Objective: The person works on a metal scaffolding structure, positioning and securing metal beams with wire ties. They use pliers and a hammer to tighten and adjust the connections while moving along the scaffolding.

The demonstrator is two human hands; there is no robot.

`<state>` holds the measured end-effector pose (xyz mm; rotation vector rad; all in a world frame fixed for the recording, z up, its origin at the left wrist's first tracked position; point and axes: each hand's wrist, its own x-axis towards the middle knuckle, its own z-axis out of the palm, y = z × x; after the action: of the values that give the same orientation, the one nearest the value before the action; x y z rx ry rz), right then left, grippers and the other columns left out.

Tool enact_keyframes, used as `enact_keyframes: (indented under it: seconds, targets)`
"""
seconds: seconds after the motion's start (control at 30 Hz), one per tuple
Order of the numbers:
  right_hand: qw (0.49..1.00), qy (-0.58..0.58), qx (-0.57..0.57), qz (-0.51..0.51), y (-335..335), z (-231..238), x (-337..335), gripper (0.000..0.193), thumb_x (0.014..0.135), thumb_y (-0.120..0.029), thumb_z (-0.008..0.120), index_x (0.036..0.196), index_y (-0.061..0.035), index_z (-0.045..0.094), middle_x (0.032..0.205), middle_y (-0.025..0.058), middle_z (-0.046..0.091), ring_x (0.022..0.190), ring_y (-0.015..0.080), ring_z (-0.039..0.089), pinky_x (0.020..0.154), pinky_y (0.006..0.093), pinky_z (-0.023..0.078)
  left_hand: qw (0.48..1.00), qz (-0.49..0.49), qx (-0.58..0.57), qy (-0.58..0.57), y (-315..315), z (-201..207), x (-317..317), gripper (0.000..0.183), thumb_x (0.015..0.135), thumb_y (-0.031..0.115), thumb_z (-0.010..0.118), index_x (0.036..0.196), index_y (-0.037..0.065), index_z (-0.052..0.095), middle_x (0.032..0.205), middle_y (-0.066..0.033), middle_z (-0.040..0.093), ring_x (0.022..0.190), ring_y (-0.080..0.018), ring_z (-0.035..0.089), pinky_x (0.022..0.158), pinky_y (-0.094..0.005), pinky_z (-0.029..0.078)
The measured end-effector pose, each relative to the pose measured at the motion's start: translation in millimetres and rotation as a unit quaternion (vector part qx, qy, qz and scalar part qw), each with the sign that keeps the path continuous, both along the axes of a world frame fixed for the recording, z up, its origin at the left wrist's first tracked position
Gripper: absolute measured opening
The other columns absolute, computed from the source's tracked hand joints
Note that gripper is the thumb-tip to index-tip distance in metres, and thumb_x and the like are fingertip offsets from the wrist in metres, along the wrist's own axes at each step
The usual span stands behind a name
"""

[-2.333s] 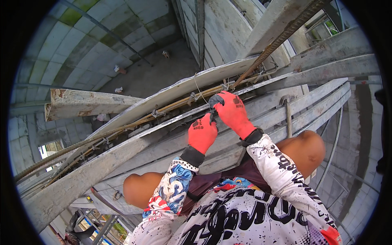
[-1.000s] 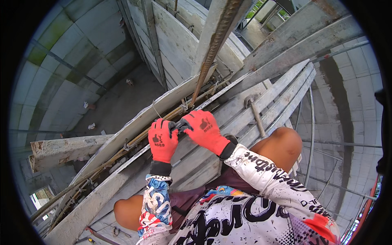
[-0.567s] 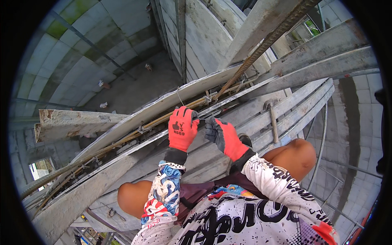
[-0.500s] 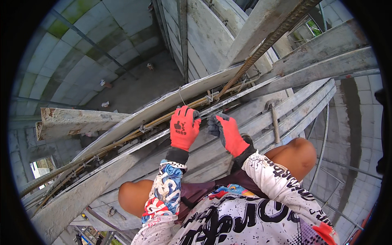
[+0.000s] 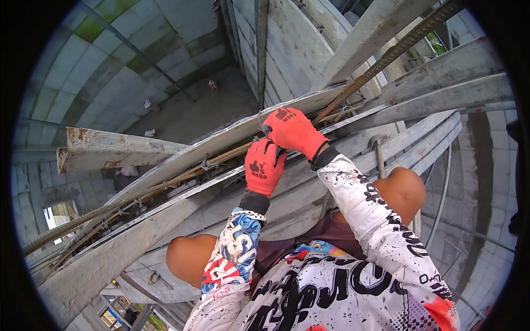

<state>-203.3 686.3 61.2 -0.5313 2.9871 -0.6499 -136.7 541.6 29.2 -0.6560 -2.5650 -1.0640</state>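
Both of my hands wear red work gloves with dark fingertips and meet over a long, narrow formwork trough. My left hand (image 5: 265,170) is closed, knuckles up, its fingertips pinched at the trough's near edge. Just above it, my right hand (image 5: 292,131) reaches across with fingers curled down and closed. A thin tie wire (image 5: 259,117) sticks up beside the right fingertips; its lower part is hidden by the gloves. Inside the trough run rusty reinforcing bars (image 5: 221,159), bound with wire ties (image 5: 206,164) at intervals.
A thick ribbed steel bar (image 5: 395,55) slants up to the right. A rust-stained metal beam (image 5: 121,150) juts out on the left. Beyond the trough drops a deep block-walled room (image 5: 204,91). Grey planks (image 5: 411,143) lie by my knees, with a bent metal clamp (image 5: 378,151) on them.
My right hand has moved left and up, from beside the left hand to just above it at the wire. The left hand shifted slightly right in the picture as the view moved.
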Motion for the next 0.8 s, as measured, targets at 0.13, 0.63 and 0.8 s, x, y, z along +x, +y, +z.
enact_keyframes:
  seconds: [0.13,0.63,0.8]
  targets:
    - [0.996,0.064,0.044,0.044,-6,-6,1,0.006,0.079,-0.012,0.064,0.083,-0.0099,0.066,0.083,0.0091,0.067,0.086,0.0290,0.066,0.077,0.0421,0.052,0.968,0.087,0.236,-0.013,-24,25,6,0.036,0.078,0.006,0.076,0.106,0.002,0.054,0.107,-0.0150,0.054,0.089,-0.0299,0.057,0.083,-0.0389,0.047]
    - [0.988,0.116,0.034,0.093,-17,13,100,0.015,0.080,-0.012,0.063,0.095,-0.0122,0.069,0.100,0.0057,0.058,0.101,0.0266,0.059,0.097,0.0422,0.046,0.940,0.051,0.264,-0.209,-40,42,-21,0.017,0.092,0.009,0.064,0.107,0.001,0.064,0.097,-0.0072,0.065,0.088,-0.0178,0.063,0.080,-0.0310,0.051]
    - [0.987,0.128,0.056,0.084,-9,-9,121,0.018,0.085,-0.016,0.063,0.101,-0.0146,0.071,0.111,0.0043,0.060,0.115,0.0276,0.057,0.112,0.0462,0.039,0.973,0.027,0.019,-0.228,-28,14,-12,0.032,0.087,0.025,0.069,0.111,0.005,0.067,0.113,-0.0139,0.068,0.106,-0.0346,0.064,0.091,-0.0439,0.051]
